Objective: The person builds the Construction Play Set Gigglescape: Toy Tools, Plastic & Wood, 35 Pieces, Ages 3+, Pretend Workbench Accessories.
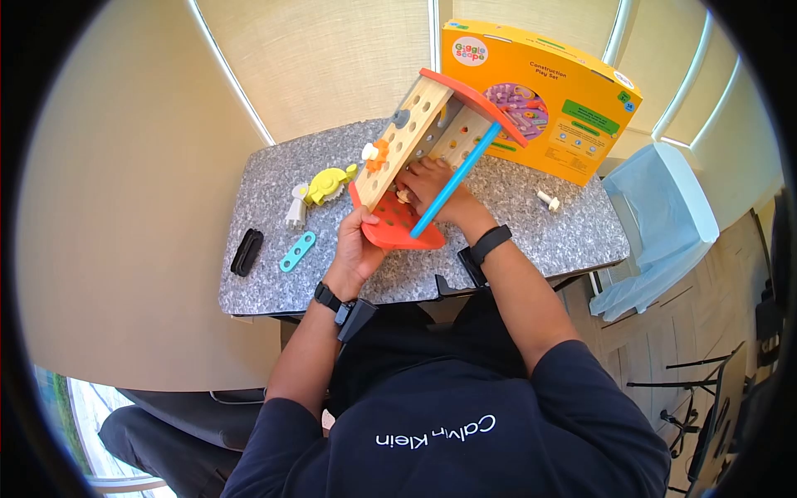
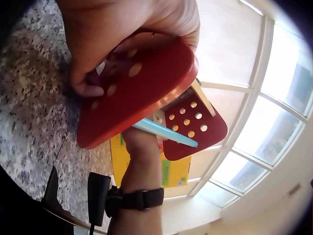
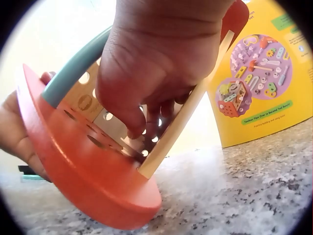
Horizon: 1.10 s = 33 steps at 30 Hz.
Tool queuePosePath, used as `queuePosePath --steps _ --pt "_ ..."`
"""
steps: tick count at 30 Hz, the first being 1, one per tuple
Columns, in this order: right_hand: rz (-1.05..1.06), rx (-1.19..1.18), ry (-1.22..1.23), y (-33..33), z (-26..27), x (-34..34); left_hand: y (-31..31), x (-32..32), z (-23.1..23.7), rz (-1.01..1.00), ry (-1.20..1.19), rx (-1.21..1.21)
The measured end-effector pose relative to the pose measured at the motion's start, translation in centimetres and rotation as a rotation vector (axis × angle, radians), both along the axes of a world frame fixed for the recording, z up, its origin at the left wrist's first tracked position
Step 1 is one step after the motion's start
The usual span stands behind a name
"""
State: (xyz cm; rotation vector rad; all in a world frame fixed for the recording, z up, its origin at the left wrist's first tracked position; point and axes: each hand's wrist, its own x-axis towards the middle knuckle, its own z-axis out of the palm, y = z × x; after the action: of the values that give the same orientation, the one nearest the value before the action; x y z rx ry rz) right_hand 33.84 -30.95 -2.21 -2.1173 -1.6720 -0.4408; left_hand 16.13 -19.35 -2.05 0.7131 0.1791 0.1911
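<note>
A toy toolbox with perforated wooden sides [image 1: 404, 133], red end panels [image 1: 390, 224] and a blue handle rod [image 1: 457, 180] is held tilted over the table. My left hand [image 1: 359, 247] grips the near red panel at its edge, fingers wrapped underneath in the left wrist view. My right hand [image 1: 433, 187] reaches under the rod into the box, its fingers pointing down inside in the right wrist view. A small pale wooden piece [image 1: 403, 197] shows beside the right thumb; I cannot tell whether the hand holds it. An orange gear-shaped piece [image 1: 378, 156] with a white bolt head [image 1: 369, 152] and a grey nut [image 1: 400, 119] sit on the outer side.
Left on the granite-patterned table [image 1: 332, 158] lie a yellow toy saw [image 1: 325, 184], a whitish piece [image 1: 297, 207], a teal strip with holes [image 1: 297, 251] and a black object [image 1: 246, 252]. A yellow box [image 1: 564, 108] stands behind; a white bolt [image 1: 548, 200] lies to the right.
</note>
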Motion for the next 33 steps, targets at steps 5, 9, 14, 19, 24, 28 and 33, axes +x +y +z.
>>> queuePosePath --steps 5,9,14,19,24,28,33 --pt "-0.062 -0.003 -0.079 0.7 -0.9 0.1 0.2 0.1 -0.5 -0.016 -0.029 -0.017" --pt "-0.093 0.006 -0.086 0.8 -0.8 -0.1 0.2 0.1 -0.7 -0.019 -0.040 -0.026" --pt "-0.019 0.021 -0.033 0.1 -0.5 -0.2 0.0 0.0 -0.6 -0.016 -0.022 -0.005" --pt "-0.108 -0.068 -0.061 0.8 -0.8 -0.1 -0.1 -0.2 -0.6 -0.010 0.006 0.002" --pt "-0.052 -0.038 0.024 0.1 0.3 -0.4 -0.3 0.4 -0.5 0.010 0.018 0.005" --pt "-0.028 -0.104 0.012 0.2 0.2 0.1 -0.2 0.6 -0.4 -0.007 0.007 -0.009" --pt "-0.055 0.033 0.038 1.5 -1.4 -0.5 -0.3 0.7 -0.7 -0.014 -0.020 -0.005"
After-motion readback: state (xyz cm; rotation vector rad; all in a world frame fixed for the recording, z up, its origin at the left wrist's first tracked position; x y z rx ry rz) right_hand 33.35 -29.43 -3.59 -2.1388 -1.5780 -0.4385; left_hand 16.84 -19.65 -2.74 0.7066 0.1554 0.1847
